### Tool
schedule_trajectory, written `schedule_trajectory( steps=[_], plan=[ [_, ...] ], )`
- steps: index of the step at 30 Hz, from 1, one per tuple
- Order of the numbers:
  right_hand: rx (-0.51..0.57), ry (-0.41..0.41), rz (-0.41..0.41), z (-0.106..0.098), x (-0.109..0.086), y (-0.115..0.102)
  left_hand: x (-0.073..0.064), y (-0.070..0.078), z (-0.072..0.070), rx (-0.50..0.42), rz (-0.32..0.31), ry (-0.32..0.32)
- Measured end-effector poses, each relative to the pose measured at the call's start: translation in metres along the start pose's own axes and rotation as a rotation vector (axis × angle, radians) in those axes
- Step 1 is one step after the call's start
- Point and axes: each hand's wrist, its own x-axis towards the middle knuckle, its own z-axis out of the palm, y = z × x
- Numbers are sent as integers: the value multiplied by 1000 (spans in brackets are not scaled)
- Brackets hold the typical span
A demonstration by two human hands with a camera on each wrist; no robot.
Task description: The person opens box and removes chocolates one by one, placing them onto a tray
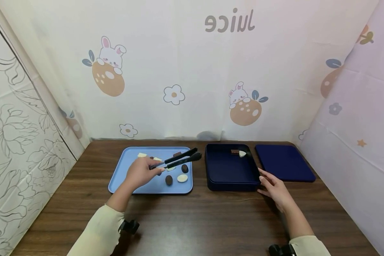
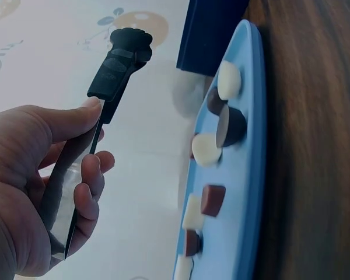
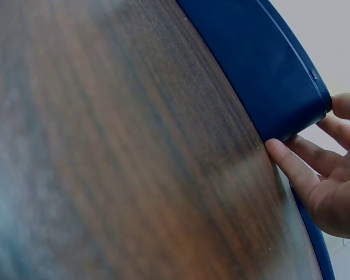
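Note:
My left hand (image 1: 140,174) holds black-tipped tongs (image 1: 184,160) over the light blue tray (image 1: 156,189). In the left wrist view, thumb and fingers wrap the metal part of the tongs (image 2: 111,73); I see nothing between the tips. Several chocolates lie on the tray, among them a dark oval one (image 1: 169,180) and a white oval one (image 1: 182,178). My right hand (image 1: 275,188) touches the front right corner of a navy box (image 1: 233,186), its fingers loosely extended in the right wrist view. Inside the box, a brown chocolate (image 1: 235,152) sits beside a white one (image 1: 242,153).
A flat navy lid (image 1: 284,161) lies right of the box. The brown wooden table (image 1: 192,220) meets a printed curtain (image 1: 192,117) at the back. Box and tray stand side by side with a narrow gap between them.

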Motion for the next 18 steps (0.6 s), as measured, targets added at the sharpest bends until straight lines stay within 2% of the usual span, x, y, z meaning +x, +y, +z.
schedule_trajectory(
  steps=[13,18],
  plan=[
    [-7,-5,6,0,0,1,-31,-28,-15,-9,-8,48],
    [-4,-5,4,0,-1,1,-43,-36,-21,-3,-39,80]
  ],
)
